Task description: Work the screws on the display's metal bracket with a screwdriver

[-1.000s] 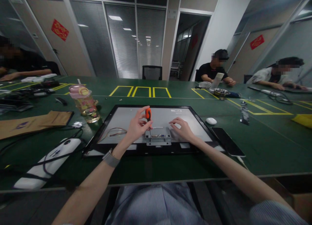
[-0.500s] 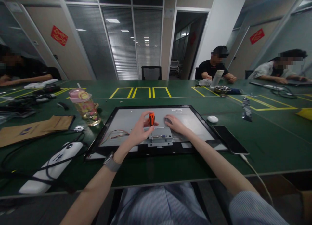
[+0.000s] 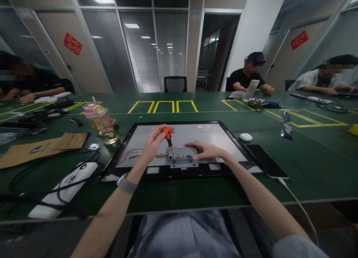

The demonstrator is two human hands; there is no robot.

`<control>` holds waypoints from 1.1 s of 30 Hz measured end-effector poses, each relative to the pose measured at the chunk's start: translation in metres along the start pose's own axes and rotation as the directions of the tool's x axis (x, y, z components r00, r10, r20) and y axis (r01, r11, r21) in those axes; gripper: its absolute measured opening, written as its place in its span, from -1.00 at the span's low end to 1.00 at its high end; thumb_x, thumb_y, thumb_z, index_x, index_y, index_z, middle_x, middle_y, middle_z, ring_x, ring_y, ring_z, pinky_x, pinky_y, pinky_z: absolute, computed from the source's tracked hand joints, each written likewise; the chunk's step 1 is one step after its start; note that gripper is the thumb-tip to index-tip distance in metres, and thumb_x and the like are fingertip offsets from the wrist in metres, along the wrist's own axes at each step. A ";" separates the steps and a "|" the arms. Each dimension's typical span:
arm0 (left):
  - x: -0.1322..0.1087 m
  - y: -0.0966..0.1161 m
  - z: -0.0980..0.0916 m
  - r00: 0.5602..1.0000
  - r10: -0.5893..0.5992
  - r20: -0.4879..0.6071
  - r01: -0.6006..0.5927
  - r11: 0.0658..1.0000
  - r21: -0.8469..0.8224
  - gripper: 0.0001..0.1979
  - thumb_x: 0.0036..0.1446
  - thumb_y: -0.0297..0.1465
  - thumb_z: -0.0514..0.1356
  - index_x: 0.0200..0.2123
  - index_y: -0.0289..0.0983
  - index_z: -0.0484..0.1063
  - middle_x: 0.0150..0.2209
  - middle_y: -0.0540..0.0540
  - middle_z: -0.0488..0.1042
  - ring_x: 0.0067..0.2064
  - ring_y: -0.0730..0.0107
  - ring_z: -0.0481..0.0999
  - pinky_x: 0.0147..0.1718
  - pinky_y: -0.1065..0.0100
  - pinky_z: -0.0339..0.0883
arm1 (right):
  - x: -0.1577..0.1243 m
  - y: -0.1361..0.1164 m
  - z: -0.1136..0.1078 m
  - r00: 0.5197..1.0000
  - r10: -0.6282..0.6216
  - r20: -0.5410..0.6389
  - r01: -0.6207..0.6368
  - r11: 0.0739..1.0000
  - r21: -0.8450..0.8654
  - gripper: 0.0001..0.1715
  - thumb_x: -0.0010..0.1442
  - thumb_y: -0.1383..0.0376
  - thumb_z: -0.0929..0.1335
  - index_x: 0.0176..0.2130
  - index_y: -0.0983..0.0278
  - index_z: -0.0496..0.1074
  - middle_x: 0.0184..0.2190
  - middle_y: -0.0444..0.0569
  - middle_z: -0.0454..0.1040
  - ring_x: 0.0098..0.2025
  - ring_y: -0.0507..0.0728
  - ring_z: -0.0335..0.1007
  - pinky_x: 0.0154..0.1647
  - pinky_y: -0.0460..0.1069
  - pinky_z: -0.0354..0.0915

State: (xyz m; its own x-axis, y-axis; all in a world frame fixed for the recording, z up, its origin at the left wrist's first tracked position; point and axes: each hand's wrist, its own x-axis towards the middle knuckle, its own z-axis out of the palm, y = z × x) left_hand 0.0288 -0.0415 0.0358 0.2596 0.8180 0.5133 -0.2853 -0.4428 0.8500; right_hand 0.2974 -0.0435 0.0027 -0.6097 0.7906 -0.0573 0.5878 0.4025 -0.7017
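My left hand point(image 3: 156, 140) is closed round the orange and black handle of a screwdriver point(image 3: 168, 137). Its thin shaft points down at the left part of a metal bracket point(image 3: 183, 164) with connector sockets along it. My right hand point(image 3: 208, 150) is at the bracket's right end, fingers stretched over its far side and thumb apart near the sockets; whether it presses on the bracket I cannot tell. Both hands are over a flat display panel point(image 3: 223, 142) with a grey back and black frame, lying on the table. Thin wires point(image 3: 134, 153) run across it left of the bracket.
Right of the panel lie a phone point(image 3: 265, 161) on a cable and a white mouse-like case point(image 3: 245, 137). To the left are a drink bottle point(image 3: 102, 125), a paper bag point(image 3: 41, 148) and a white power strip point(image 3: 64, 191) with black cables. Other people sit across the table.
The screwdriver has tilted, its shaft now showing against the bracket. My left hand shifted slightly left. My right hand came nearer from the panel to the bracket's right end.
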 end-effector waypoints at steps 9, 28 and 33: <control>0.001 -0.001 0.003 0.984 0.041 -0.175 -0.013 0.987 0.160 -0.75 0.00 -0.33 0.30 -0.22 -0.26 0.48 -0.34 -0.05 0.50 -0.29 0.41 0.49 -0.21 0.33 0.40 | -0.009 0.010 -0.001 0.999 0.036 -0.005 -0.036 0.999 -0.027 -0.02 -0.02 0.01 0.47 0.28 0.15 0.10 0.31 0.02 0.09 0.34 0.33 -0.10 0.32 0.27 -0.14; 0.002 -0.005 -0.005 0.985 -0.018 -0.173 0.033 0.996 0.079 -0.74 0.04 -0.24 0.25 -0.24 -0.27 0.54 -0.30 -0.09 0.46 -0.26 0.38 0.44 -0.24 0.38 0.34 | -0.009 0.006 0.000 0.998 0.058 -0.024 -0.059 0.998 -0.004 -0.12 0.04 -0.04 0.42 0.25 0.11 0.15 0.26 0.00 0.18 0.29 0.34 0.02 0.27 0.24 0.01; 0.003 -0.011 -0.011 0.983 -0.007 -0.181 0.031 0.991 0.130 -0.74 0.03 -0.25 0.27 -0.23 -0.26 0.55 -0.37 -0.03 0.43 -0.33 0.44 0.40 -0.31 0.43 0.31 | -0.008 0.007 0.000 0.999 0.036 -0.011 -0.036 0.999 0.002 -0.11 0.05 -0.05 0.41 0.26 0.13 0.14 0.29 -0.01 0.12 0.33 0.30 -0.07 0.32 0.23 -0.09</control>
State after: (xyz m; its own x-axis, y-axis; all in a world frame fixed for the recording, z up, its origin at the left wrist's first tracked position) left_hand 0.0222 -0.0303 0.0264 0.0906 0.8741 0.4772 -0.1548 -0.4610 0.8738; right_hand 0.3063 -0.0475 -0.0017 -0.5819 0.8099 -0.0745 0.6086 0.3728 -0.7005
